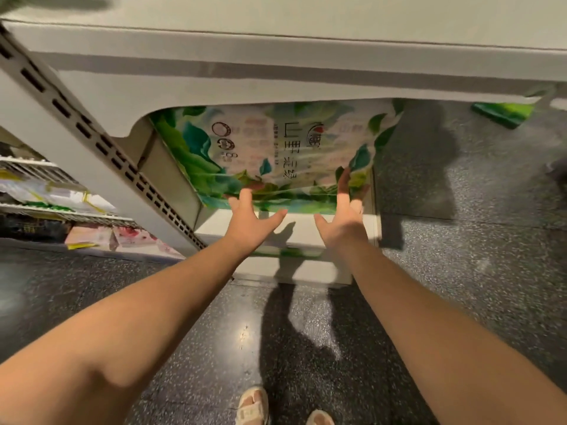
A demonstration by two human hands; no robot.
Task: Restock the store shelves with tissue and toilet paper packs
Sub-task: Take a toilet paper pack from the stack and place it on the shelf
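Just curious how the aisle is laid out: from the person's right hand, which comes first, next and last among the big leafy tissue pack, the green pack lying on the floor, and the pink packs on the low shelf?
From the right hand:
1. Leafy tissue pack, under its fingertips, bottom shelf.
2. Green pack, on the floor, far right.
3. Pink packs, low shelf, far left.

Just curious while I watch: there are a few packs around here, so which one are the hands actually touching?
The big green leaf-printed pack on the bottom shelf; both left hand and right hand press it. The others lie untouched.
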